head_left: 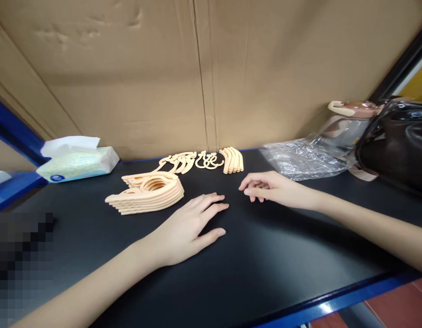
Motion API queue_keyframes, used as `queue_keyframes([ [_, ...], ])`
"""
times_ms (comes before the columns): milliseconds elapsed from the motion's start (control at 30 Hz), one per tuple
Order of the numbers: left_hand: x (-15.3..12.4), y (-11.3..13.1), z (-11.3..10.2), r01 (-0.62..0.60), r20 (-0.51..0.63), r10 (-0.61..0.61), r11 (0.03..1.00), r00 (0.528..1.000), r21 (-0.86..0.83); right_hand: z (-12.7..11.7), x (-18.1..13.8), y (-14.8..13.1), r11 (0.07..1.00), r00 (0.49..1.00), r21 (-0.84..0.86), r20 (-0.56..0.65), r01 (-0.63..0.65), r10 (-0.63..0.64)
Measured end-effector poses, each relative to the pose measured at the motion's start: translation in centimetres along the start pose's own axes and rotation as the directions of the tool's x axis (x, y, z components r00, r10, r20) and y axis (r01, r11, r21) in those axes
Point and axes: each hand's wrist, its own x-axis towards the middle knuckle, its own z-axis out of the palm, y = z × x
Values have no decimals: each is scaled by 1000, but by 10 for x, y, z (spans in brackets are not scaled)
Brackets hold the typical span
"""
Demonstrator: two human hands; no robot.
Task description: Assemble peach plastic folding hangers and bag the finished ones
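Observation:
My left hand [193,225] rests palm down on the black table, fingers spread, with nothing in it. Just beyond its wrist side lies a neat stack of peach plastic hanger bodies [149,193]. My right hand [270,187] hovers at or just above the tabletop, its fingers loosely curled and the thumb apart from the index finger; no object shows in it. Behind the hands, along the back edge, are curved hanger pieces [181,162], several small hanger hooks [209,160] and a row of curved hanger arms [232,160], all peach.
A tissue pack [81,164] lies at the back left. Crumpled clear plastic bags [302,159] are at the back right, beside a bottle [347,123] and a dark shiny bag [398,141]. Cardboard [145,82] stands behind the black table [238,278], which has a blue edge.

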Motion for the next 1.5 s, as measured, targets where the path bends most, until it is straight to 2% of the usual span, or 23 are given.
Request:
queue_keyframes([
  [133, 0, -1, 1, 1, 1, -1, 1000, 1000, -13, -16, 25, 8, 947, 985, -316, -173, -61, 6],
  [233, 0, -1, 0, 0, -2, 0, 1000, 1000, -21, -30, 49, 18, 781, 952, -604, -304, -160, -41],
  [333, 0, 0, -1, -6, 5, 6, 1000, 1000, -22, -38, 71, 29, 709, 932, -678, -353, -193, -85],
  [500, 0, -2, -1, -3, -5, 3, 1000, 1000, -11, -39, 92, 41, 675, 948, -726, -291, -132, -128],
  [733, 0, -6, 4, -4, -20, 3, 1000, 1000, -3, -36, 93, 45, 684, 958, -726, -238, -66, -161],
  [1133, -1, -6, 4, -16, -41, 16, 1000, 999, -9, -34, 93, 48, 711, 954, -702, -239, -40, -182],
  [1300, -1, -6, 4, -27, -57, 26, 999, 998, -20, -37, 94, 52, 717, 939, -692, -293, -78, -180],
  [1500, -1, -5, 2, -14, -20, 14, 1000, 1000, -3, -44, 94, 62, 724, 930, -681, -326, -106, -171],
])
